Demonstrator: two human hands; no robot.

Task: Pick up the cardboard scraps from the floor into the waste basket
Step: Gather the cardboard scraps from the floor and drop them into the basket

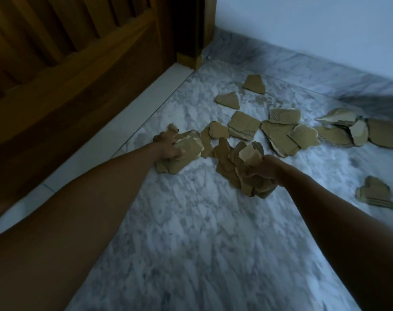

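Observation:
Several torn brown cardboard scraps [278, 133] lie scattered on the white marble floor [202, 232]. My left hand [167, 147] is closed around a bunch of scraps [188, 145] near the door sill. My right hand [261, 169] grips a thick stack of scraps [233, 167], held just above the floor. More scraps lie further back [254, 84] and to the right [375, 191]. No waste basket is in view.
A dark wooden door [79, 63] and its frame [191, 30] rise on the left, with a white sill [128, 122] below. A pale wall [314, 23] with a marble skirting [303, 66] runs along the back.

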